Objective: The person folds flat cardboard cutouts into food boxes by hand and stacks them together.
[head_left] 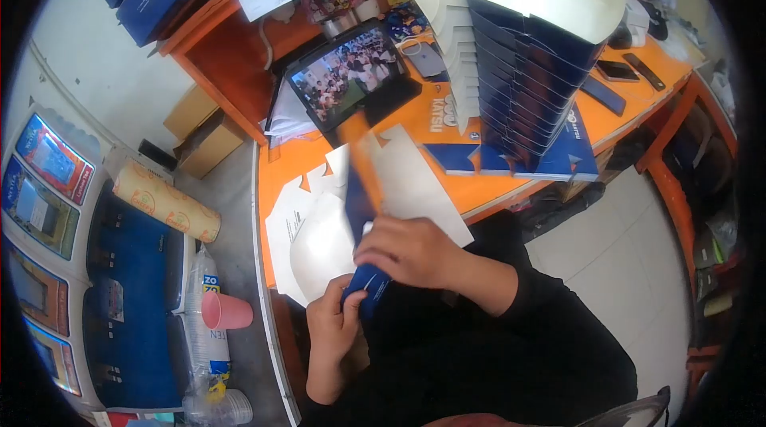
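Note:
My left hand (331, 323) is closed on the lower end of a dark blue printed cardboard piece (373, 286), its thumb over the edge. Just above, my right hand (411, 250) grips the same cardboard piece, with fingers curled round its side. The upper part of the piece is smeared by motion. Under and beyond my hands, a pale cut cardboard sheet (419, 183) with notched edges lies on the orange table (311, 157). To the right rises a tall stack of nested blue cartons (515, 80), white on the inside.
Flat blue cardboard pieces (574, 152) lie beneath the stack. A tablet (351, 76) showing a video leans at the back. Phones (617, 70) rest at the far right. On the left are a pink cup (227, 311), sleeved plastic cups (206, 331) and a patterned roll (166, 199).

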Demonstrator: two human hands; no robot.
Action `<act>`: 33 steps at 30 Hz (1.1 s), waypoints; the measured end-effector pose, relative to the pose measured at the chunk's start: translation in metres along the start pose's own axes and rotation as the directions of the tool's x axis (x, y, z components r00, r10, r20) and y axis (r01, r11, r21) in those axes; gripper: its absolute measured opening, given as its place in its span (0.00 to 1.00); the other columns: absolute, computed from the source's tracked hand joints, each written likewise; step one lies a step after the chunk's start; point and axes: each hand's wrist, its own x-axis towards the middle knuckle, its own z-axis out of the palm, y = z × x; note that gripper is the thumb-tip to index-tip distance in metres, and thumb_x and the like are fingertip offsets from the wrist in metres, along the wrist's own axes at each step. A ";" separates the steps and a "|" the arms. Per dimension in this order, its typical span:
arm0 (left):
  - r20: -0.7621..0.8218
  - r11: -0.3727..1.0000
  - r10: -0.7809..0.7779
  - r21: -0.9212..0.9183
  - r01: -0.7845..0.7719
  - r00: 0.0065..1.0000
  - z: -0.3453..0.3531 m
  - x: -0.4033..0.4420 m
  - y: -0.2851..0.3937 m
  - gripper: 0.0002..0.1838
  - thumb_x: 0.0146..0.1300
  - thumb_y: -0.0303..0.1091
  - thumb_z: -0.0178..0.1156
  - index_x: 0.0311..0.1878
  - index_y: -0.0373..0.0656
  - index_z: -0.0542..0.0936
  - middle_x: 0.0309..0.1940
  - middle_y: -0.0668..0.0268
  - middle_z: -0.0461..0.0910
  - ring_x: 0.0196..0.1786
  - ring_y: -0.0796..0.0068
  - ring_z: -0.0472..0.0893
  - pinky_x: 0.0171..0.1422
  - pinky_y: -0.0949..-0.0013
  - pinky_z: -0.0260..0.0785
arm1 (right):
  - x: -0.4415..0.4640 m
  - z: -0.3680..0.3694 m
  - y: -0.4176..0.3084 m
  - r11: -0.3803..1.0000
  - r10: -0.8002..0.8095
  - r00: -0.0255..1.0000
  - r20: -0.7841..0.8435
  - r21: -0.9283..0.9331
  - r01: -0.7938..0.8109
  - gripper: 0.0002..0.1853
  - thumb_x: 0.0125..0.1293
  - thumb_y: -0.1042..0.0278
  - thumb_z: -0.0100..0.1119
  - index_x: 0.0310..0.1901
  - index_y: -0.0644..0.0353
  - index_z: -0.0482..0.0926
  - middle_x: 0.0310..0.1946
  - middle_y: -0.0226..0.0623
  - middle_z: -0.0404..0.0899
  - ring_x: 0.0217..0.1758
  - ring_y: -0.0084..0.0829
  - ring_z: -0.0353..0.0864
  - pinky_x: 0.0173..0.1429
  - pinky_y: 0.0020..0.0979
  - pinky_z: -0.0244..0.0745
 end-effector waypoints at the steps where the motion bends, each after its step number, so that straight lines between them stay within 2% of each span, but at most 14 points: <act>1: -0.010 1.000 0.028 0.004 -0.027 1.000 0.003 0.001 -0.002 0.11 0.63 0.35 0.65 0.45 0.41 0.79 0.22 0.60 0.80 0.23 0.63 0.79 0.32 0.71 0.71 | -0.002 0.002 -0.002 0.991 -0.076 0.994 0.080 -0.101 0.084 0.04 0.62 0.70 0.61 0.38 0.52 0.79 0.35 0.31 0.76 0.35 0.35 0.83 0.38 0.33 0.78; 4: 0.102 0.999 -0.040 0.032 0.037 0.994 0.002 -0.002 -0.014 0.17 0.55 0.36 0.72 0.45 0.42 0.80 0.24 0.61 0.82 0.25 0.62 0.82 0.33 0.71 0.72 | -0.001 -0.002 -0.005 0.982 -0.109 0.970 0.220 -0.129 0.139 0.05 0.59 0.69 0.66 0.37 0.52 0.81 0.34 0.31 0.77 0.35 0.32 0.83 0.37 0.28 0.79; 10: 0.110 0.999 0.039 -0.002 -0.039 0.993 -0.001 -0.002 -0.016 0.16 0.49 0.36 0.76 0.38 0.41 0.82 0.25 0.60 0.82 0.27 0.64 0.83 0.32 0.69 0.72 | -0.008 0.003 -0.008 0.940 -0.263 0.922 0.284 -0.138 0.311 0.06 0.58 0.69 0.66 0.36 0.55 0.79 0.33 0.31 0.76 0.34 0.31 0.83 0.36 0.28 0.79; 13: 0.095 0.999 0.037 -0.023 -0.035 0.995 -0.002 0.001 0.000 0.10 0.52 0.32 0.74 0.34 0.40 0.82 0.25 0.61 0.83 0.27 0.63 0.84 0.32 0.70 0.72 | -0.014 0.005 -0.006 0.962 -0.226 0.949 0.221 -0.106 0.253 0.07 0.58 0.71 0.62 0.39 0.54 0.77 0.33 0.29 0.73 0.34 0.31 0.81 0.35 0.32 0.78; 15: -0.007 0.989 0.089 0.118 -0.088 0.996 -0.003 -0.002 -0.003 0.09 0.54 0.29 0.72 0.35 0.39 0.83 0.26 0.60 0.84 0.28 0.63 0.84 0.34 0.71 0.73 | -0.017 0.006 -0.008 0.983 -0.182 0.977 0.111 0.015 0.182 0.09 0.56 0.71 0.67 0.38 0.56 0.78 0.35 0.33 0.76 0.37 0.32 0.81 0.41 0.31 0.79; 16: -0.054 0.976 0.122 0.189 -0.110 0.991 -0.003 -0.002 -0.005 0.08 0.55 0.28 0.71 0.35 0.39 0.83 0.27 0.59 0.84 0.29 0.64 0.85 0.34 0.72 0.74 | -0.018 0.006 -0.009 0.986 -0.154 0.987 0.057 0.076 0.149 0.11 0.55 0.71 0.70 0.38 0.57 0.78 0.35 0.35 0.77 0.39 0.33 0.82 0.44 0.30 0.80; 19: -0.348 0.981 0.195 0.060 -0.185 0.917 0.014 0.002 -0.004 0.06 0.57 0.26 0.70 0.35 0.37 0.82 0.27 0.57 0.84 0.28 0.67 0.85 0.35 0.72 0.74 | -0.019 0.011 -0.014 0.999 0.033 0.910 -0.413 0.015 -0.030 0.20 0.57 0.69 0.71 0.48 0.61 0.75 0.43 0.40 0.76 0.47 0.34 0.80 0.54 0.32 0.76; 20: -0.373 0.981 0.192 0.061 -0.183 0.908 0.017 0.004 -0.004 0.07 0.57 0.26 0.70 0.35 0.37 0.81 0.27 0.57 0.84 0.28 0.68 0.85 0.35 0.73 0.74 | -0.018 0.017 -0.016 0.960 0.212 0.899 -0.384 0.251 -0.120 0.20 0.59 0.67 0.69 0.50 0.62 0.73 0.46 0.42 0.74 0.49 0.35 0.78 0.56 0.33 0.75; 22: -0.422 0.982 0.189 0.060 -0.181 0.887 0.023 0.007 -0.003 0.07 0.57 0.25 0.70 0.36 0.36 0.81 0.26 0.57 0.84 0.29 0.71 0.84 0.36 0.74 0.74 | -0.016 0.029 -0.018 0.701 0.518 0.830 -0.206 0.658 -0.274 0.23 0.64 0.62 0.65 0.54 0.64 0.69 0.52 0.46 0.70 0.53 0.37 0.76 0.59 0.36 0.72; 23: -0.419 0.985 0.173 0.052 -0.167 0.891 0.024 0.007 -0.002 0.07 0.59 0.26 0.69 0.37 0.36 0.80 0.26 0.57 0.83 0.28 0.72 0.84 0.36 0.74 0.73 | -0.018 0.029 -0.015 0.692 0.514 0.848 -0.128 0.646 -0.321 0.29 0.67 0.64 0.62 0.64 0.66 0.61 0.57 0.46 0.67 0.52 0.34 0.76 0.59 0.34 0.73; 26: -0.372 0.998 0.048 -0.019 -0.059 0.927 0.023 0.010 -0.002 0.06 0.65 0.29 0.63 0.39 0.36 0.79 0.25 0.58 0.82 0.27 0.74 0.82 0.34 0.74 0.72 | -0.019 0.019 -0.006 0.733 0.448 0.876 -0.177 0.634 -0.247 0.29 0.68 0.73 0.60 0.67 0.63 0.60 0.52 0.40 0.70 0.44 0.24 0.77 0.55 0.27 0.74; 28: -0.266 0.986 -0.151 -0.107 0.126 0.952 0.014 0.008 -0.005 0.08 0.69 0.32 0.59 0.41 0.36 0.79 0.24 0.59 0.81 0.25 0.76 0.80 0.33 0.74 0.70 | -0.009 0.003 -0.005 0.703 0.528 0.845 -0.088 0.603 -0.377 0.24 0.68 0.74 0.58 0.65 0.59 0.67 0.48 0.37 0.71 0.40 0.21 0.76 0.49 0.26 0.74; 29: -0.260 0.995 -0.103 -0.034 0.098 0.960 0.012 0.010 0.000 0.11 0.72 0.34 0.53 0.42 0.36 0.79 0.23 0.59 0.81 0.23 0.77 0.77 0.31 0.73 0.69 | -0.007 -0.002 -0.005 0.680 0.571 0.820 -0.042 0.584 -0.443 0.22 0.68 0.75 0.58 0.64 0.58 0.70 0.45 0.35 0.72 0.38 0.20 0.75 0.46 0.25 0.75; 33: -0.163 0.986 -0.162 0.005 0.165 0.973 0.007 0.009 0.001 0.08 0.68 0.32 0.57 0.44 0.37 0.80 0.23 0.60 0.81 0.24 0.77 0.78 0.32 0.73 0.69 | -0.009 0.002 0.011 0.895 0.379 0.919 -0.108 0.294 -0.335 0.11 0.63 0.74 0.63 0.48 0.55 0.83 0.35 0.32 0.71 0.35 0.24 0.74 0.39 0.25 0.74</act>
